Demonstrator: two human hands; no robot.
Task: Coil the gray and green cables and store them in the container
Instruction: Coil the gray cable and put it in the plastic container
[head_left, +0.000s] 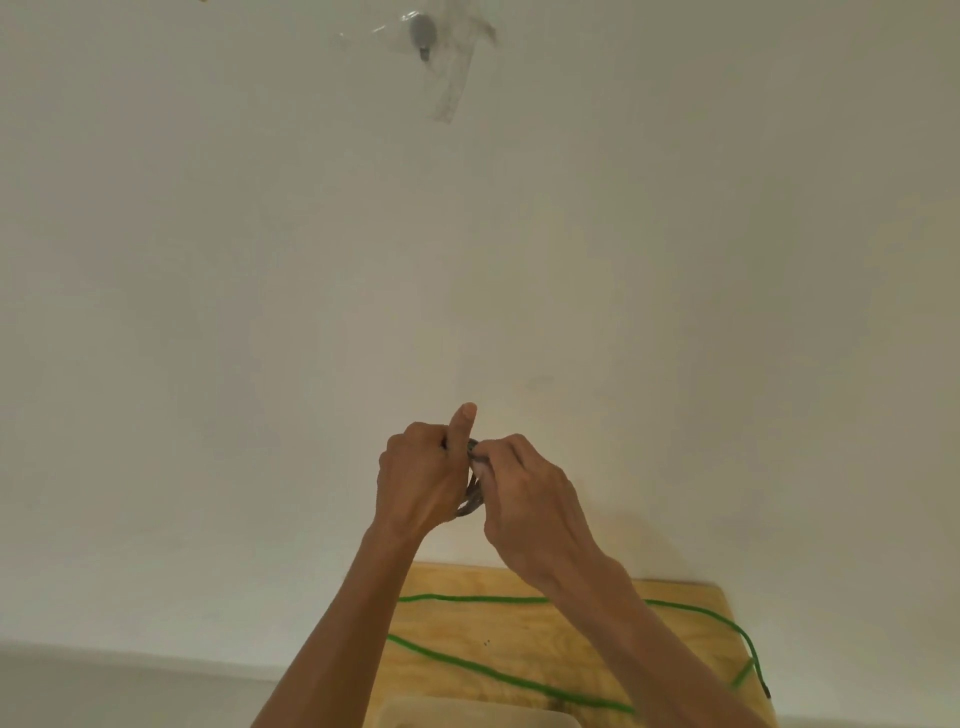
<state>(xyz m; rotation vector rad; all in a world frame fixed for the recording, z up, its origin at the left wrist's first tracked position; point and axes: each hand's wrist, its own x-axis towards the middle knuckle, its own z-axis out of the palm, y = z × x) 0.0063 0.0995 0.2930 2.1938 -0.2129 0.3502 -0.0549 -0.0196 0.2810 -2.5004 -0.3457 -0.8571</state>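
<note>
My left hand (423, 475) and my right hand (524, 499) are raised in front of the wall, pressed close together. Between them sits the gray cable (471, 503), wound into a small coil; only a sliver of its loops shows between the palms. Both hands grip it, and my left index finger points straight up. The green cable (467, 599) lies uncoiled in long loops on the wooden table (519, 634) below my forearms. A pale container rim (467, 713) shows at the bottom edge, blurred.
A plain white wall fills most of the view. High on it, a small gray object (422, 32) is stuck under strips of clear tape. The table's right edge (727, 613) sits near the green cable's end.
</note>
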